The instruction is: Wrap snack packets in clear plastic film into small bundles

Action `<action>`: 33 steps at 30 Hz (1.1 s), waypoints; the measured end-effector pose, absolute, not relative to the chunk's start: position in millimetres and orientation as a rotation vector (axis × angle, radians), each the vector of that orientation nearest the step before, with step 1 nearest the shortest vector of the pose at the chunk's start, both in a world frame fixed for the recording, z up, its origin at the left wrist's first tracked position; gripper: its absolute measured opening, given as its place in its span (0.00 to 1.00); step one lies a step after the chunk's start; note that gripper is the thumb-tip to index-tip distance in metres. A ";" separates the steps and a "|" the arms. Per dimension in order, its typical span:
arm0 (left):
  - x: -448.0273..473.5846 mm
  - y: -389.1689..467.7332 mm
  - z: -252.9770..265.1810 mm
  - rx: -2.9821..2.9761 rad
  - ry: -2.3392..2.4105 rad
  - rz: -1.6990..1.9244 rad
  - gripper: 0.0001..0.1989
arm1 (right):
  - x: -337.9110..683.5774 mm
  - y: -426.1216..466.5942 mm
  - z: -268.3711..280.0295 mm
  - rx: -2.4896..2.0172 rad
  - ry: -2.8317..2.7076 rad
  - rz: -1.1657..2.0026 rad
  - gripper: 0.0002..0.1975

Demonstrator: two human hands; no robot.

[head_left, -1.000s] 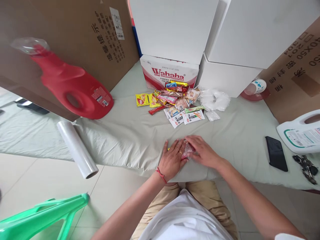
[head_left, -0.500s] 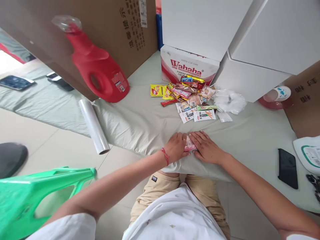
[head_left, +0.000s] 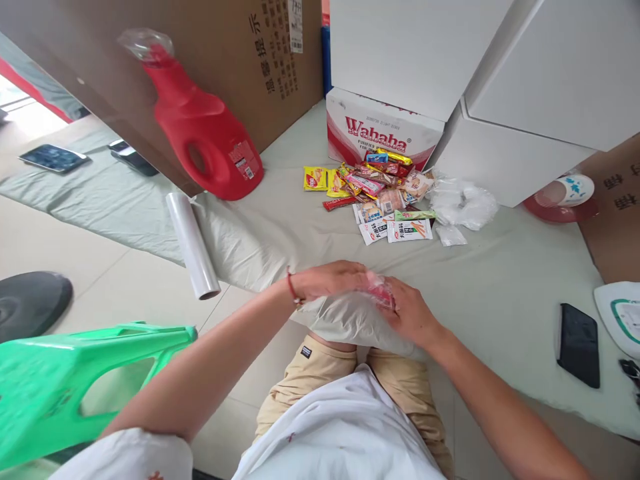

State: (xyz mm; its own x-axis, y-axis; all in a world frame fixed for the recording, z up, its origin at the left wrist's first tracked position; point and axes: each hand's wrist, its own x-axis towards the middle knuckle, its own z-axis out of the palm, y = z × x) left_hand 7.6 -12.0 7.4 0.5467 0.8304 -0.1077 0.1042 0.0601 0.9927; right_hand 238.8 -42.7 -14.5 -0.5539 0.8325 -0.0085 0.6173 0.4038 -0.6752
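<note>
Head-camera view, looking down past a white shirt and tan trousers: a seated person works a small pink-and-red snack packet in clear wrap [head_left: 381,293] at the near edge of a pale grey-green cloth [head_left: 500,287] spread on the floor. The left hand [head_left: 333,279] curls over the packet from its own side, fingers bent down onto the wrap; the right hand [head_left: 407,312] closes on it from the opposite side, thumb on top. The packet sits pinched between the two hands, touching both, its long axis running roughly from one hand to the other; neither hand is plainly nearer. How firmly either grips cannot be told, since the fingers hide most of the packet.

Straight beyond the hands, well apart from them, lies a heap of assorted colourful snack sachets [head_left: 380,197], with crumpled clear plastic bags [head_left: 463,203] just beside the heap on the right hand's side. Behind the heap stands a red-and-white carton [head_left: 383,133] printed "Wahaha", under stacked plain white boxes [head_left: 450,60]. Out past the left hand lies a roll of clear cling film [head_left: 193,243], and beyond it a red plastic detergent jug [head_left: 205,140] leans on a large brown cardboard sheet [head_left: 200,40] bearing Chinese characters. Off the right hand's side rests a black phone [head_left: 579,343], face down. A green plastic stool [head_left: 75,380] lies near the left elbow.
</note>
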 end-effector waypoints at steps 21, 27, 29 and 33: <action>72.5 -48.6 -15.0 0.503 0.602 1.076 0.21 | 215.6 -99.7 -7.4 -1.429 -1.385 1.703 0.33; 79.0 -47.7 -19.8 0.524 0.672 1.128 0.23 | 212.4 -92.8 -10.0 -1.648 -1.784 1.223 0.35; 77.5 -49.3 -20.5 0.544 0.676 1.089 0.23 | 213.6 -86.9 -11.2 -1.682 -1.833 1.196 0.27; 63.5 -49.4 -21.0 0.577 0.634 1.063 0.35 | 219.3 -80.7 -12.7 -1.672 -1.809 1.295 0.16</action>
